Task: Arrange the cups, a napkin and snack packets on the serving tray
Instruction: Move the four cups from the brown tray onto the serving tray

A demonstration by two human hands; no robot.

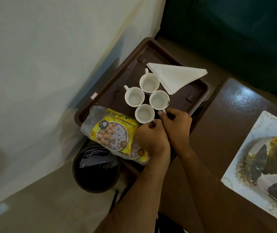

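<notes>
A brown tray (200,91) lies on a dark table (227,132), its long axis running from the upper right of the view down toward the lower left. Four white cups (147,96) stand upright and empty in a tight cluster at the tray's middle, rims touching or nearly so. The far cup (149,83) and left cup (134,97) have their handles pointing toward the tray's far left edge. The right cup (159,100) and near cup (144,113) have handles turned toward the person.

A folded white napkin (176,76) lies flat at the tray's far corner, a triangle with one point over the right rim and another aimed at the cups; its long edge lies just beside the far cup.

A yellow snack packet (115,132) lies at the tray's near end, long axis roughly across the tray, its lower part overhanging the near rim.

The left hand (152,140) rests over the packet's right end, fingers curled at the near cup's handle, pinching it as far as can be seen. The right hand (176,125) lies just beside it, fingertips closed on the right cup's handle.

Below the tray's near end stands a dark bin (95,170). A patterned plate (260,165) sits well apart at the table's right.
</notes>
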